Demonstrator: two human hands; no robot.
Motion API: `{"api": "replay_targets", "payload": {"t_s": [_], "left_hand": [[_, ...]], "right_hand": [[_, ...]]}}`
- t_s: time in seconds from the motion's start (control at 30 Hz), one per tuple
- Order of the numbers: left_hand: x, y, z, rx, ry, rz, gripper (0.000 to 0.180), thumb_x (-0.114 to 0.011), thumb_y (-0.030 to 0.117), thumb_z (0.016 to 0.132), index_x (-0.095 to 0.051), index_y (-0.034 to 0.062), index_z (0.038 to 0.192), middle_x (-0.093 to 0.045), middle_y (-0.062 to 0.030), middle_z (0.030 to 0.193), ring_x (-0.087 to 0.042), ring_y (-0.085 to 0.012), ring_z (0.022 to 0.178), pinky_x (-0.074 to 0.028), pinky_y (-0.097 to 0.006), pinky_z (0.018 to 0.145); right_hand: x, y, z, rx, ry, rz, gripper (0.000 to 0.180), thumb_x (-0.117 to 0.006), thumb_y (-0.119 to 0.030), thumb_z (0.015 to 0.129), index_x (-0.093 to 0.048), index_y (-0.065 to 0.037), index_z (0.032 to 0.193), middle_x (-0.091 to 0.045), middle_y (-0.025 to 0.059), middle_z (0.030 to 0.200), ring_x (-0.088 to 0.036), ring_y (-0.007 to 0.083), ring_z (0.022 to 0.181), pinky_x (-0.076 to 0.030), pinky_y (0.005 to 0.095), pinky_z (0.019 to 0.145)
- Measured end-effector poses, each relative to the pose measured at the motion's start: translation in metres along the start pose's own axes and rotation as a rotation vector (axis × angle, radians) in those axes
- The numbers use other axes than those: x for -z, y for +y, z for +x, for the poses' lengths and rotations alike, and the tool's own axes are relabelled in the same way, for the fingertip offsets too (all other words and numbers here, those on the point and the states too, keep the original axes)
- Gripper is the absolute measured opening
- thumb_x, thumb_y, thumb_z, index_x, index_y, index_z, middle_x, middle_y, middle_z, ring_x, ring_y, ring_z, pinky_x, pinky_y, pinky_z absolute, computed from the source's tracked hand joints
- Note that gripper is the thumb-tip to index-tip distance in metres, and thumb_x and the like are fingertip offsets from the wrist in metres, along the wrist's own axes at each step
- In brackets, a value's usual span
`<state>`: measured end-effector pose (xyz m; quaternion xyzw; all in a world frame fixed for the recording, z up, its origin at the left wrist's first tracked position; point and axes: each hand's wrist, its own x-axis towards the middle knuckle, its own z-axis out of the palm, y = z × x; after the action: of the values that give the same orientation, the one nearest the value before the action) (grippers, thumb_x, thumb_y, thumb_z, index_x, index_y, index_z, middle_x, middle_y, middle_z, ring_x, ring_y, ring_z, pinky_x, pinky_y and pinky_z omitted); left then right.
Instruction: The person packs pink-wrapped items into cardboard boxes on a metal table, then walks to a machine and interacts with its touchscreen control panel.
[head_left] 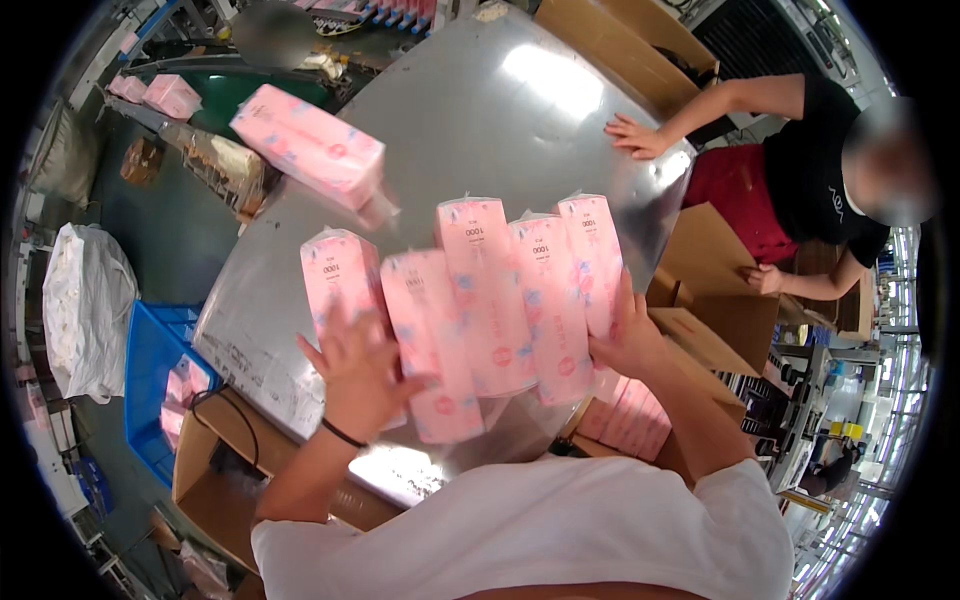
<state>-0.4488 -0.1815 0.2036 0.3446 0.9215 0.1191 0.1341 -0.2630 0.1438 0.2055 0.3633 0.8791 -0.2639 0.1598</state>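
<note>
White shirt fabric was seen closest to the camera, and from its sleeves both bare forearms were stretched up and inward. The left hand was held with its back toward the camera and its fingers splayed wide, over the lower part of the leftmost pack; its thumb was pointed right, in front of the second pack. Because of blur, it could not be told how firmly either was touched. A black wristband was worn on that arm. The right hand was set beside the outer side of the rightmost pack, its fingers extended upward and its thumb held apart from them. Between the hands, five pink film-wrapped packs were ranged in an uneven row over the metal table. Another pink pack was seen tilted near the table's left edge. Farther right, one hand of a co-worker was rested on the tabletop, while the other was placed at an open carton. On the left, pink packs were held in a blue crate.
</note>
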Motion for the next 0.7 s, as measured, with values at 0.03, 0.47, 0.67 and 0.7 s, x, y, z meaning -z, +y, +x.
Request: {"api": "replay_targets", "payload": {"t_s": [0.03, 0.47, 0.67, 0.7], "left_hand": [[0.000, -0.011, -0.001, -0.033, 0.121, -0.047, 0.076, -0.090, 0.039, 0.059, -0.063, 0.0051, 0.121, -0.036, -0.0187, 0.148, -0.031, -0.0402, 0.139, -0.028, -0.064, 0.110], [-0.055, -0.134, 0.059, 0.493, -0.373, -1.450, 0.078, -0.051, 0.062, 0.094, -0.041, 0.0054, 0.147, -0.057, -0.0109, 0.137, -0.059, -0.0229, 0.121, -0.050, -0.039, 0.100], [-0.085, -0.129, -0.068, 0.607, -0.312, -1.685, 0.068, -0.052, 0.053, 0.098, -0.043, 0.0031, 0.143, -0.055, -0.0133, 0.139, -0.056, -0.0275, 0.124, -0.048, -0.042, 0.104], [-0.088, -0.127, -0.073, 0.625, -0.272, -1.662, 0.068, -0.053, 0.053, 0.098, -0.043, 0.0028, 0.143, -0.056, -0.0134, 0.138, -0.057, -0.0274, 0.124, -0.048, -0.042, 0.104]], "right_hand": [[-0.007, 0.003, -0.008, 0.070, 0.045, 0.021, 0.118, -0.078, -0.040, 0.072, -0.005, 0.000, 0.155, -0.039, 0.0326, 0.139, -0.051, 0.0466, 0.123, -0.046, 0.0462, 0.100], [-0.018, 0.067, 0.088, -0.197, -0.425, 1.053, 0.093, -0.041, -0.080, 0.087, -0.042, -0.009, 0.147, -0.057, 0.0113, 0.138, -0.054, 0.0292, 0.126, -0.042, 0.0415, 0.105], [-0.091, 0.120, -0.014, -0.137, -0.349, 1.229, 0.086, -0.034, -0.078, 0.091, -0.047, -0.012, 0.146, -0.057, 0.0096, 0.139, -0.053, 0.0247, 0.127, -0.040, 0.0421, 0.107], [-0.094, 0.133, -0.031, -0.127, -0.328, 1.286, 0.085, -0.034, -0.078, 0.092, -0.046, -0.013, 0.146, -0.056, 0.0096, 0.140, -0.053, 0.0243, 0.127, -0.040, 0.0423, 0.107]]}}
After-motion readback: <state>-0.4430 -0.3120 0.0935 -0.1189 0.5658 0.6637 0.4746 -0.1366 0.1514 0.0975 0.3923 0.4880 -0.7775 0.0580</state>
